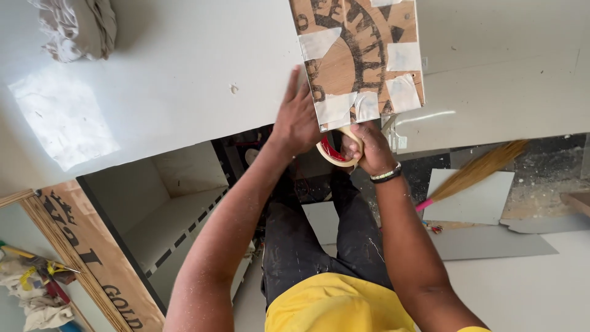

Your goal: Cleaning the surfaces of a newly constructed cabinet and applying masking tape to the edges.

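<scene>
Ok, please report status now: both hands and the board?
Left hand flat beside wooden board. Right hand grips masking tape roll under board's edge. Tape strips already on board.

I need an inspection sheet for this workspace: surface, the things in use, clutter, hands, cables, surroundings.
Surface: white worktop, dusty, sunlit patch at left.
Job's things: printed wooden panel with masking-tape strips, overhanging the edge; tape roll below it.
Clutter: crumpled cloth at the far corner.
Hands: left hand flat on the worktop beside the panel; right hand has its grip on the tape roll.
Cables: nothing seen.
Surroundings: broom, white board offcuts, printed board, rags with tools on the floor.
</scene>
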